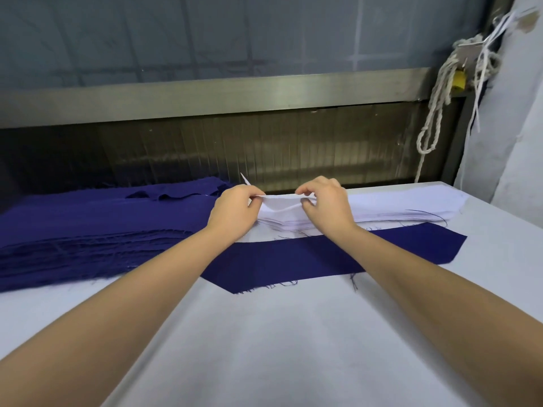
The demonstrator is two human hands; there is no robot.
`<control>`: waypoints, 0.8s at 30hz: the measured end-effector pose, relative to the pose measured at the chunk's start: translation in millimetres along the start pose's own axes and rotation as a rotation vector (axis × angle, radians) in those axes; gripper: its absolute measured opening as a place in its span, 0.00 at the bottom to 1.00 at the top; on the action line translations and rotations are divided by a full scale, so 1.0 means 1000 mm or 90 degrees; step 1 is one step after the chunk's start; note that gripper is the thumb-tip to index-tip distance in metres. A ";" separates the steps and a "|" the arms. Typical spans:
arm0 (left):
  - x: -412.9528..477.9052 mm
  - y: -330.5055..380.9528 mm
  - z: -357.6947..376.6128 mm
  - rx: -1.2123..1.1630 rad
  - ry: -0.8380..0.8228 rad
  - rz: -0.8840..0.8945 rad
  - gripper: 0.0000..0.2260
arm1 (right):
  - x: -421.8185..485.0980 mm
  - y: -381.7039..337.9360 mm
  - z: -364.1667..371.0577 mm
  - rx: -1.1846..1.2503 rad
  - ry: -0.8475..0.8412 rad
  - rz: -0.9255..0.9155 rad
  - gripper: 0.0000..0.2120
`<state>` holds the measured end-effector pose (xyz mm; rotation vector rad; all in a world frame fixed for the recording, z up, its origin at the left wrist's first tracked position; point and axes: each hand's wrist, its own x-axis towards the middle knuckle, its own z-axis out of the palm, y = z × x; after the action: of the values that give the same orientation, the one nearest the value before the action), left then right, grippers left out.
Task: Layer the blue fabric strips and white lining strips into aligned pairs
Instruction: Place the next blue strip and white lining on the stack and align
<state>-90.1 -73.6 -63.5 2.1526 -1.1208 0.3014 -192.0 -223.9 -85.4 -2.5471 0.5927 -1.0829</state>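
The white table (264, 348) carries everything, and the single blue strip (308, 259) lying flat across its middle serves as the landmark. To the left of that strip sits the big blue pile (88, 230), frayed edges toward the person. Just behind the strip, touching or nearly touching its far edge, lies the white stack (396, 205). Both piles and the strip run with their long axis left to right; the strip's right end is cut slantwise and rises a little toward the far right.

Behind the strip, the left hand (235, 211) and right hand (329, 202) each pinch the top white piece (282, 201) between thumb and fingertips, lifting its near-left end off the stack.

To do this well, I judge they should peel only one layer, keep it taut between both pinches, then bring it forward and match its slanted end and long edges to the strip before letting go
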 end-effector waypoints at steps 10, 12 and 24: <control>-0.028 -0.018 -0.026 -0.377 0.097 -0.248 0.18 | -0.007 0.043 -0.027 -0.245 -0.052 0.025 0.18; -0.034 -0.023 -0.029 -0.421 0.124 -0.256 0.13 | -0.011 0.050 -0.035 -0.243 -0.031 0.060 0.16; -0.073 -0.045 -0.053 -0.424 0.004 -0.221 0.12 | -0.064 0.082 -0.089 -0.241 -0.030 0.083 0.10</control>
<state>-92.4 25.8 -80.3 1.6907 -0.6872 -0.2015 -317.9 -274.4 -100.0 -2.7888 1.0207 -0.9367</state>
